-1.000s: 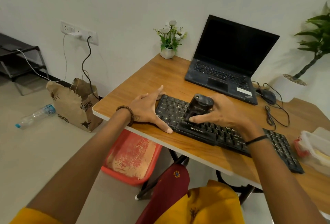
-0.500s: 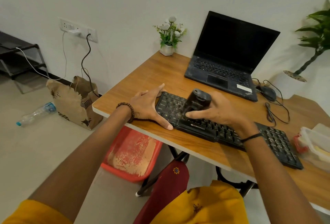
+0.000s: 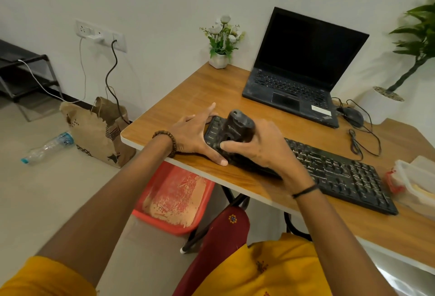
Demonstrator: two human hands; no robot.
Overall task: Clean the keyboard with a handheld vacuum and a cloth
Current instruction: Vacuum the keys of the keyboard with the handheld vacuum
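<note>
Leftward along the keyboard [image 3: 341, 170] went the handheld vacuum [image 3: 239, 128] since half a second earlier, and it stood upright over the keyboard's left-end keys, nozzle down on them. The right hand [image 3: 263, 149] gripped the vacuum's dark body, fingers curled round it. The left hand [image 3: 193, 135] lay spread wide and flat against the keyboard's left edge, thumb at its near corner and forefinger at its far corner. Behind the keyboard on the wooden tabletop [image 3: 200, 90] sat an open laptop [image 3: 299, 67], with a wired mouse [image 3: 352, 116] behind the keyboard's right half.
</note>
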